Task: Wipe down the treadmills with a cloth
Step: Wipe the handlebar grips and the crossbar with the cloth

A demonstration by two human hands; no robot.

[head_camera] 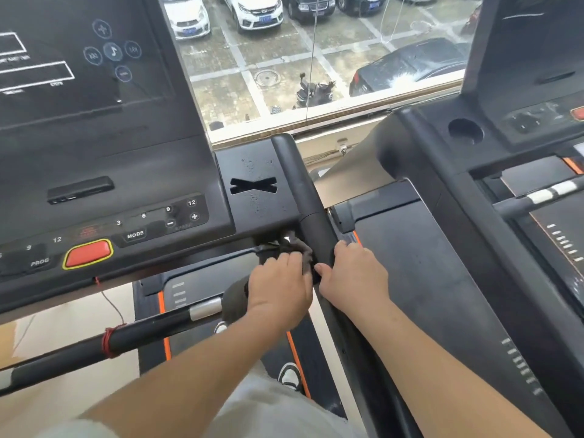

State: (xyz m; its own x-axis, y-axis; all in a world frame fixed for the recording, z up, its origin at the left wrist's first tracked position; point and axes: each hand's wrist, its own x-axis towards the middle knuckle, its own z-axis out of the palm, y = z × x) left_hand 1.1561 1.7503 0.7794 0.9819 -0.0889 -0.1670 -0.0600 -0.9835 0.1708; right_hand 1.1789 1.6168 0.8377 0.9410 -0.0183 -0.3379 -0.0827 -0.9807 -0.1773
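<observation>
Pressing on the bunched dark cloth [300, 248], the left grip [278, 279] curls its fingers over the fabric and holds it against the inner side of the right handrail [303, 197] of the near treadmill [262, 213]. Immediately right of it, the right grip [355, 276] wraps the same handrail, thumb on the near side, fingers over the far side. Ahead and left of both grips sits the console [126, 172] with its red stop button [88, 254]; a second treadmill [442, 248] stands to the right grip's right.

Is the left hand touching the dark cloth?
Touching. The head view shows the left hand lying over the dark cloth, fingers curled onto it, beside the handrail.
</observation>
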